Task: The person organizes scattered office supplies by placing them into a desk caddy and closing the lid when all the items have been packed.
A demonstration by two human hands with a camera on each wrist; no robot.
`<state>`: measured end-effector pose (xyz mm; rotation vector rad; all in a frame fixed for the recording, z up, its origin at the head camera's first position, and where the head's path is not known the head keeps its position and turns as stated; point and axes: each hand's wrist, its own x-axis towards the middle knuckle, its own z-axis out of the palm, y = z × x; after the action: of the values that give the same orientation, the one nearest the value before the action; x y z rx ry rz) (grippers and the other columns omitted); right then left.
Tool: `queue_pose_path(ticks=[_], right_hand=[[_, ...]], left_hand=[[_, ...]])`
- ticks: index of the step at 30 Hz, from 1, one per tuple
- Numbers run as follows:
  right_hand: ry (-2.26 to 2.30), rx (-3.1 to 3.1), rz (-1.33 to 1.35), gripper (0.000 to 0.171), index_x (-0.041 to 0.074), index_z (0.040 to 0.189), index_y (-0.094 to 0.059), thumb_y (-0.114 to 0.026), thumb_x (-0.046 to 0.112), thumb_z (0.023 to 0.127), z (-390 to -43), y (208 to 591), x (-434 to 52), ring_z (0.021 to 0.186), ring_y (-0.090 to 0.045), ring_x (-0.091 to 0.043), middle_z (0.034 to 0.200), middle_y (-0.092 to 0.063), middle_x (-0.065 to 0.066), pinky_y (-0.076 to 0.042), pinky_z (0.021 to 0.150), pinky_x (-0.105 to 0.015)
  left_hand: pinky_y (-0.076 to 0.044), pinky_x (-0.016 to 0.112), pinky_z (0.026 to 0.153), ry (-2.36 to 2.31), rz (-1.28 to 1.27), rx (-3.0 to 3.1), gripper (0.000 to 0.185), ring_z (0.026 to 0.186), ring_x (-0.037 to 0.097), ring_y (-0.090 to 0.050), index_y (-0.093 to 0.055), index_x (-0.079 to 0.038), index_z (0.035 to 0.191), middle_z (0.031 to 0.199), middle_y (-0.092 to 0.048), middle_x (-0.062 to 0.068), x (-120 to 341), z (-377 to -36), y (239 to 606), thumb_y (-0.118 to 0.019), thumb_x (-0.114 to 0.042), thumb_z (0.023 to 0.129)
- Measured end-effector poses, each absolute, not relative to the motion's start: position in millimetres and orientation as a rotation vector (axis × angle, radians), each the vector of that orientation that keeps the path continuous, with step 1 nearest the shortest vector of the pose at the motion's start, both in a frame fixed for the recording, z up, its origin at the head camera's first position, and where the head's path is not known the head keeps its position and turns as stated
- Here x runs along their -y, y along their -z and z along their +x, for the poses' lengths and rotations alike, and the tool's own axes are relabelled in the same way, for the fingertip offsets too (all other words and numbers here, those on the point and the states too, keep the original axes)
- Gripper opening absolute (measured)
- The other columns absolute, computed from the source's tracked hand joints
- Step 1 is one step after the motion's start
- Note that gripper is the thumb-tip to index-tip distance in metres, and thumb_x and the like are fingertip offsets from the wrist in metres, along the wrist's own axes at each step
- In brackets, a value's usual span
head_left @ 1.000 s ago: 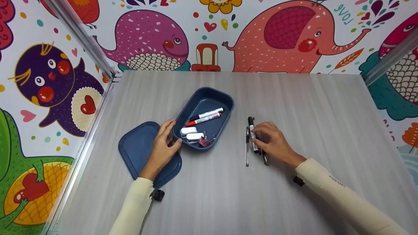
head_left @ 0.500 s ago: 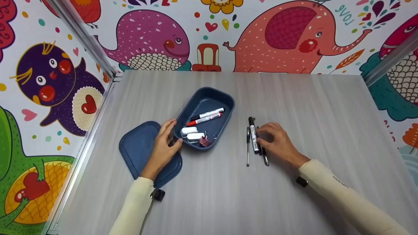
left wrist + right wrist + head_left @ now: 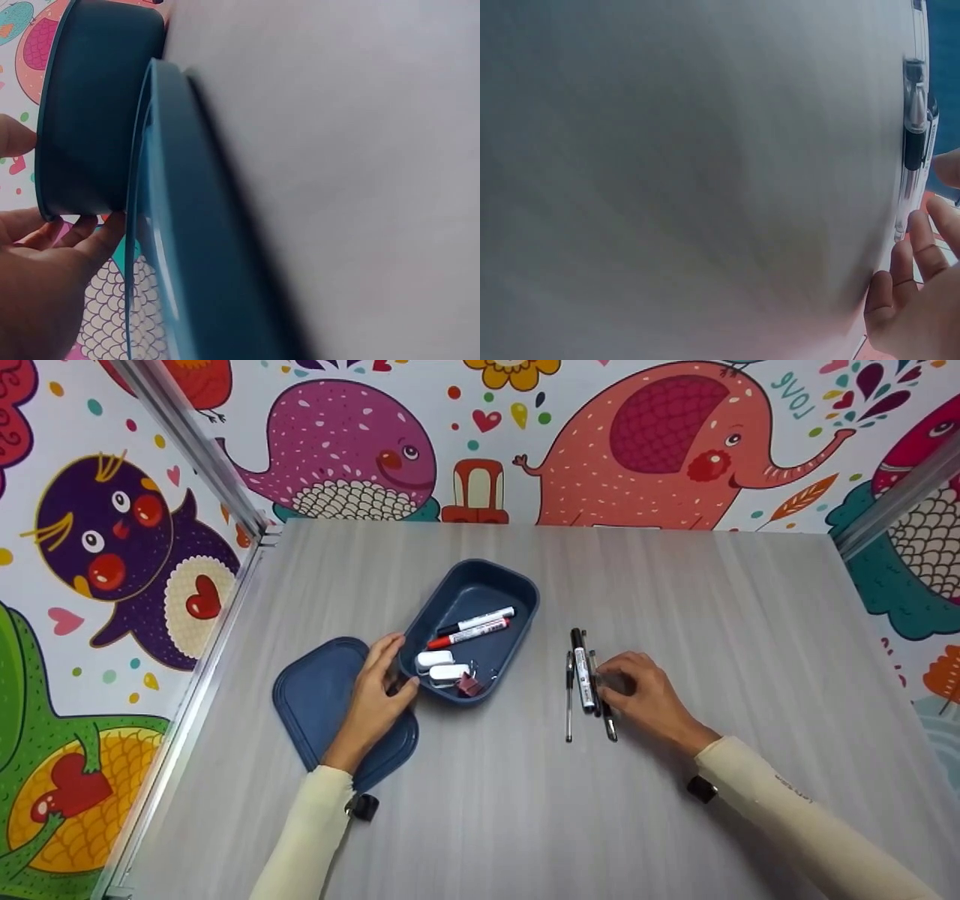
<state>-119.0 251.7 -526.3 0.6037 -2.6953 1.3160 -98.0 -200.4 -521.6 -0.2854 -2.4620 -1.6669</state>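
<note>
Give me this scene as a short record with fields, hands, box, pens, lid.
left hand: grips the near corner of the blue box, wrist over the lid
right hand: fingertips on the pens lying on the table
box contents: two markers, two white pieces, a dark red clip
lid: flat on table, left of box

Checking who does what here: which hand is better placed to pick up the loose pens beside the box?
Right. The right hand already touches the pens on the table, while the left hand grips the blue box rim.
</note>
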Motion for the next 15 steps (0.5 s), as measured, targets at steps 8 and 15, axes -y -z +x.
queue_pose_path(ticks=[8, 15], right_hand=[[-1.300, 2.737, 0.565, 0.030, 0.002, 0.112, -0.081, -0.087, -0.008, 0.084, -113.1, 527.2, -252.7, 0.109, -0.061, -0.028, 0.113, -0.077, -0.007, -0.044, 0.092, -0.030], [-1.280, 2.749, 0.554, 0.030, 0.002, 0.112, -0.081, -0.088, -0.007, 0.084, -110.6, 527.5, -254.1, 0.106, -0.061, -0.028, 0.110, -0.078, -0.007, -0.043, 0.091, -0.032]], left_hand=[[-0.051, 0.042, 0.108, 1.632, -0.316, 2.437, 0.070, 0.144, 0.034, -0.049, -0.052, 0.003, 0.160, 0.167, -0.045, 0.022, 203.2, -99.9, 529.1, -0.076, -0.007, 0.095], [-0.045, 0.065, 0.115, 1.694, -0.266, 2.463, 0.069, 0.154, 0.039, -0.043, -0.051, 0.005, 0.160, 0.169, -0.042, 0.022, 198.1, -96.5, 515.3, -0.075, 0.003, 0.096]])
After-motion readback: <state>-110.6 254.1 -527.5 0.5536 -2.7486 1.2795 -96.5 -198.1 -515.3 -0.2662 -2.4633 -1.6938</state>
